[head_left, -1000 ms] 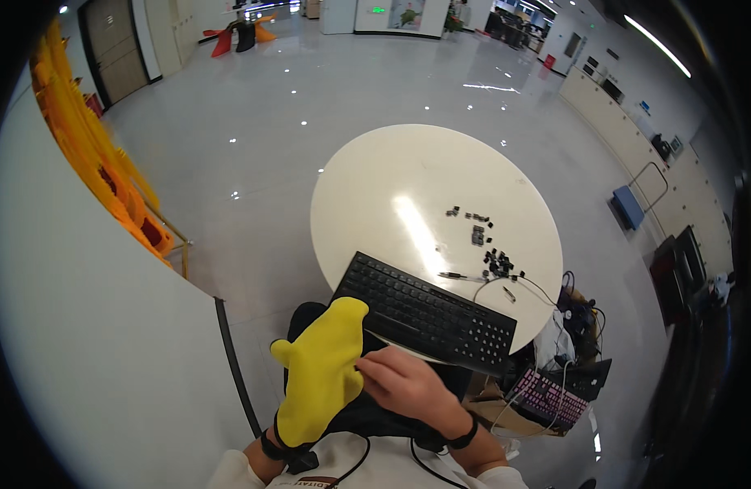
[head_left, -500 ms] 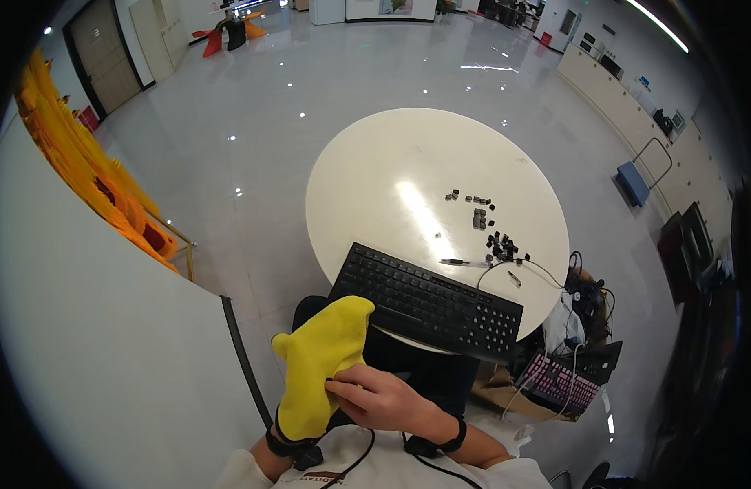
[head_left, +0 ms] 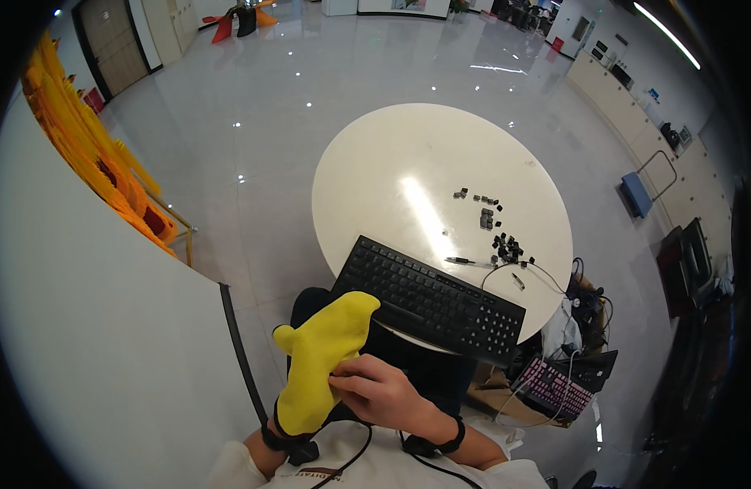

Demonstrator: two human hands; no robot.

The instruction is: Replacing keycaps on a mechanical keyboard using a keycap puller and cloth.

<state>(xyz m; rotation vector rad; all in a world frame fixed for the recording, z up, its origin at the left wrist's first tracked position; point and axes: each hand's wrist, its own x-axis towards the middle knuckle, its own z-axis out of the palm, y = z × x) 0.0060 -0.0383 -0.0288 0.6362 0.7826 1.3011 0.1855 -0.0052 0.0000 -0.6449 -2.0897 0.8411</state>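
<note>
Right fingers clamp a dark piece against the mitt; loosening could drop it. Left fingers, hidden: cannot tell.

A yellow mitten, black wristbands, white top and dark trousers are worn.

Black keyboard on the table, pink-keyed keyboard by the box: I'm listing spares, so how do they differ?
The black keyboard has black keys; the pink-keyed keyboard has pink ones.

The black keyboard lies across the near edge of the white round table; the pink-keyed keyboard sits lower, at the cardboard box to the right.

Both have dark frames.
</note>
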